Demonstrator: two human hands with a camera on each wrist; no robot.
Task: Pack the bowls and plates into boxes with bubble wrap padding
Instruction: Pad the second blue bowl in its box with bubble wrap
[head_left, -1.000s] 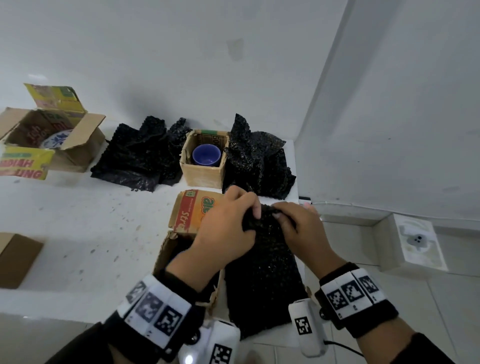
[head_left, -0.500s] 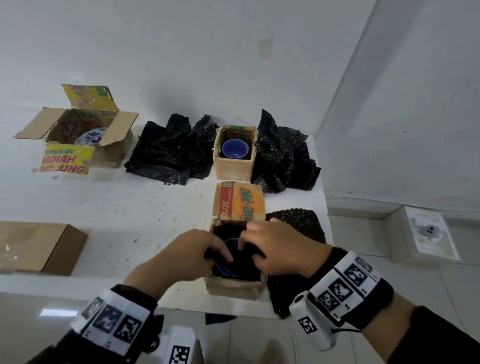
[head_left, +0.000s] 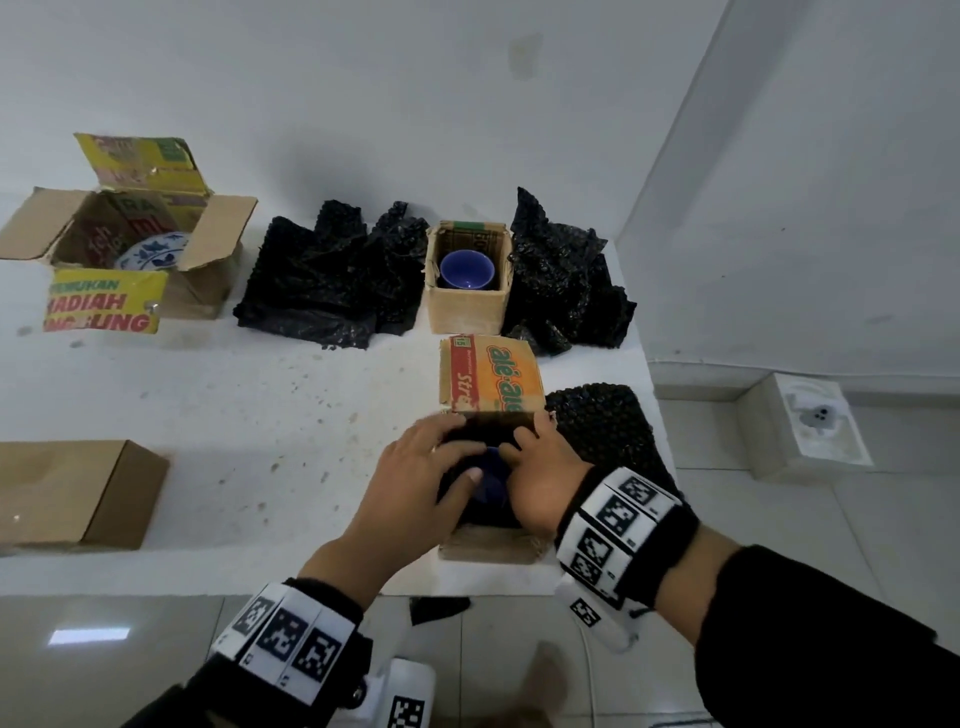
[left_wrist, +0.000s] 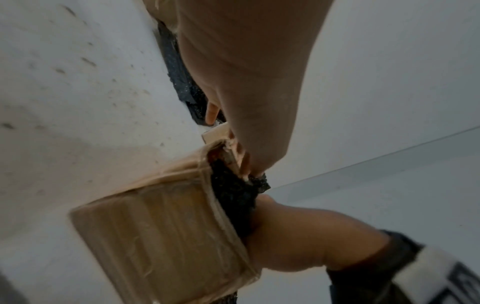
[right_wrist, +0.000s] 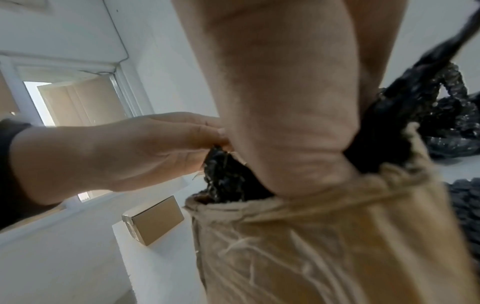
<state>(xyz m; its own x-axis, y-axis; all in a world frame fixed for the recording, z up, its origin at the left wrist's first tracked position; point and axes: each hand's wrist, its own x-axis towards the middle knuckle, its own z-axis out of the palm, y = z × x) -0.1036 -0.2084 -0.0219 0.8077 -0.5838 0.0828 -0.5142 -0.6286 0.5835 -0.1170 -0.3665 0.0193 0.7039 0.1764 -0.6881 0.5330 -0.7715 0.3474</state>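
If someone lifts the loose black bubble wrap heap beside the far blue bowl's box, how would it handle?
The bubble wrap heap would probably flop and sag: it lies crumpled in peaks and folds. It likely weighs little for its bulk, being thin bubbled film. A pinch might drag up a trailing sheet, not the whole pile.

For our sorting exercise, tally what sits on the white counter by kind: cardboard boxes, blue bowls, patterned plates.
Cardboard boxes: 4
Blue bowls: 2
Patterned plates: 1
Total: 7
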